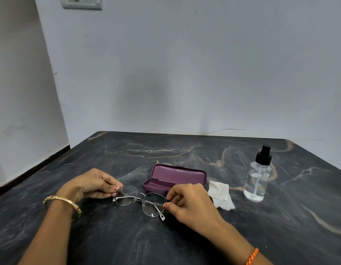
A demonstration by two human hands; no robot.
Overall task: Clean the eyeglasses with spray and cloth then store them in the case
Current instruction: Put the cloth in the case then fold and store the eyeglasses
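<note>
Thin metal-framed eyeglasses (141, 199) with clear lenses and folded temples are held just above the dark table, in front of the case. My left hand (93, 183) pinches the frame's left end. My right hand (187, 202) pinches its right end. A purple hard case (177, 175) lies open right behind the glasses, lid up, with nothing visible inside. A crumpled white cloth (220, 194) rests on the table right of the case. Further right stands a clear spray bottle (258, 180) with a black pump top, upright.
The dark marbled table (166, 236) runs to a grey wall at the back and drops off at its left edge. A switch plate (81, 2) sits high on the wall.
</note>
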